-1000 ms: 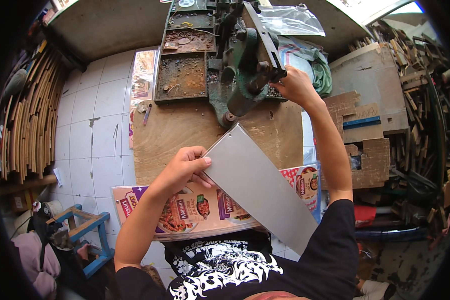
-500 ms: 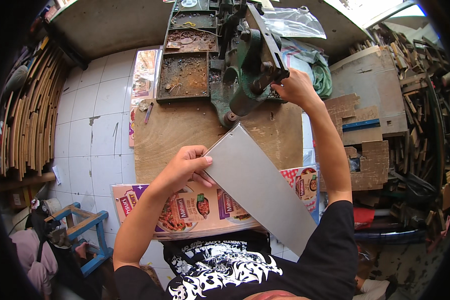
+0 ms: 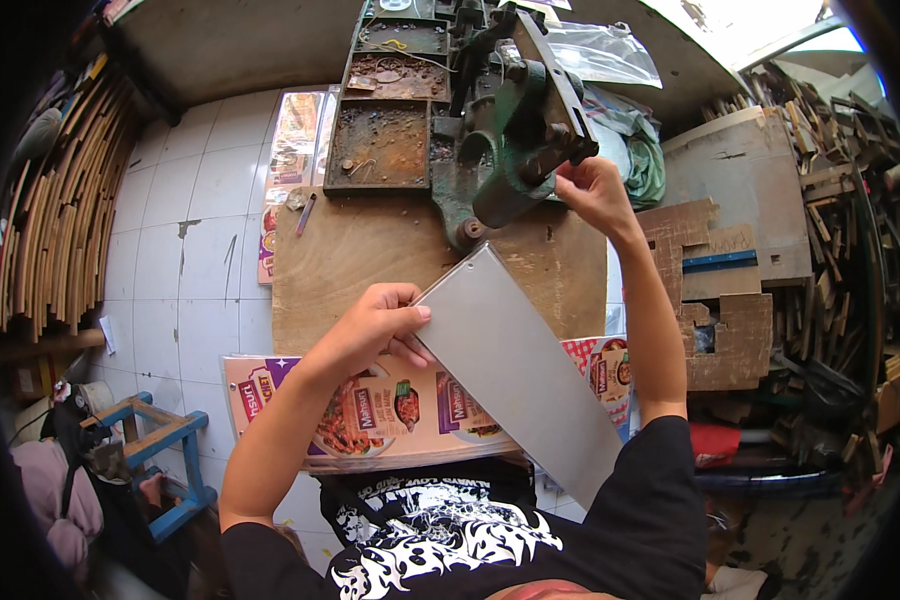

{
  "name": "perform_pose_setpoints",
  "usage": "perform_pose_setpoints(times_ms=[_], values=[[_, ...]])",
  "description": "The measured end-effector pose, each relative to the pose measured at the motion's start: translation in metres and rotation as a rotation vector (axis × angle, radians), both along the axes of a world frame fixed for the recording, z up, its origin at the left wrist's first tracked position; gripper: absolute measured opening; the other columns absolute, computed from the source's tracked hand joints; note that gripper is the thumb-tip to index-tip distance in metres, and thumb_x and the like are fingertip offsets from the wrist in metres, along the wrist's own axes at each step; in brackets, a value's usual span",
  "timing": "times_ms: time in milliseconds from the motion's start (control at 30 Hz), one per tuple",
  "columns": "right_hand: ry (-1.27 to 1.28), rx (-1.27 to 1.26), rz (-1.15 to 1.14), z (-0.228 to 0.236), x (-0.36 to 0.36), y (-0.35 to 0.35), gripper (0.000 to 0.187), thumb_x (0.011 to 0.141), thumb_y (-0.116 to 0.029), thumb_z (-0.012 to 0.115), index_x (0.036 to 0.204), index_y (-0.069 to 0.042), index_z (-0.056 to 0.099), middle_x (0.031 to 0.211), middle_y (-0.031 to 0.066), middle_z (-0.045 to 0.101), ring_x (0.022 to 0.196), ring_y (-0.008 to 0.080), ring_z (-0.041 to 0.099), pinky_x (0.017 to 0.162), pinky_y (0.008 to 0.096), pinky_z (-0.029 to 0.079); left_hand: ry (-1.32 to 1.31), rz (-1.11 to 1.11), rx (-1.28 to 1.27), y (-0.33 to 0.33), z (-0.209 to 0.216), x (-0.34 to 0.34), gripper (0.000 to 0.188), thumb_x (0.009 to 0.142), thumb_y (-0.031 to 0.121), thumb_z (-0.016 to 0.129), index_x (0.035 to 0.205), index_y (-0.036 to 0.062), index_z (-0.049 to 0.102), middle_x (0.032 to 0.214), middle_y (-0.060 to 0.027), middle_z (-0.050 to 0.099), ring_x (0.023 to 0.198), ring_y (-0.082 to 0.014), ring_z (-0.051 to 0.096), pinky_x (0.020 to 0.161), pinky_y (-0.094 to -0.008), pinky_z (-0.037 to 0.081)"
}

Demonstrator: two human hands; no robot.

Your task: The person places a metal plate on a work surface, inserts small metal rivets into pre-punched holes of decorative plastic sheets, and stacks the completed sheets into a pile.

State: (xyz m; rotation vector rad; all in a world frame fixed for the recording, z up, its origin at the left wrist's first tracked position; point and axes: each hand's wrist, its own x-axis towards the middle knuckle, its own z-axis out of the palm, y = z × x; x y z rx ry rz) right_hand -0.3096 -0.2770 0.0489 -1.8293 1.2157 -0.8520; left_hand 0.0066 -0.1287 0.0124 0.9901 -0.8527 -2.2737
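My left hand (image 3: 382, 325) grips the left edge of a long grey flat panel (image 3: 520, 370), thumb on top and fingers beneath. The panel slants from the press toward my right upper arm, with a small hole near its far corner. That far end lies close to the foot of a green cast-metal bench press (image 3: 510, 195). On the press's right side, my right hand (image 3: 600, 200) is closed, fingertips pinched together beside the green body. Whatever the pinch may hold is too small to make out.
Under the panel lies a stack of printed colourful sheets (image 3: 390, 410) along the near edge of the wooden board (image 3: 355, 260). A rusty compartment tray (image 3: 380, 145) adjoins the press, with a marker (image 3: 306, 214) nearby. A blue stool frame (image 3: 165, 440) stands left; wood scraps (image 3: 830, 200) crowd the right.
My right hand has drawn back slightly from beside the press, its fingers now curled into a pinch. The left hand still holds the panel in nearly the same place. The view has shifted slightly.
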Motion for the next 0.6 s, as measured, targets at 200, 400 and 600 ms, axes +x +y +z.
perform_pose_setpoints(times_ms=[200,400,600], values=[[0.019,-0.175,0.108,-0.016,0.045,0.040,0.009,0.076,-0.006,0.069,0.080,0.001,0.066,0.064,0.0023,0.062,0.057,0.0053,0.057,0.052,0.0218,0.047,0.002,-0.001,-0.001,-0.001,-0.002,0.000,0.024,0.091,0.020,0.059,0.098,-0.0030,0.055,0.088,-0.0155,0.065,0.070,-0.0217,0.070,0.059,-0.0276,0.060],[0.086,-0.444,0.141,-0.015,0.068,0.048,0.016,0.069,-0.005,0.071,0.085,-0.003,0.069,0.065,0.0039,0.060,0.056,0.0122,0.058,0.053,0.0255,0.048,-0.005,-0.003,-0.008,0.000,0.000,0.000,0.023,0.091,0.020,0.060,0.097,-0.0019,0.055,0.088,-0.0149,0.065,0.069,-0.0214,0.070,0.059,-0.0270,0.060],[0.109,-0.456,0.182,-0.015,0.071,0.049,0.015,0.070,-0.006,0.074,0.085,-0.005,0.070,0.068,0.0043,0.060,0.058,0.0137,0.057,0.053,0.0264,0.047,-0.001,0.000,-0.021,0.000,-0.001,0.000,0.023,0.091,0.020,0.060,0.097,-0.0013,0.054,0.088,-0.0145,0.065,0.070,-0.0215,0.070,0.059,-0.0269,0.060]])
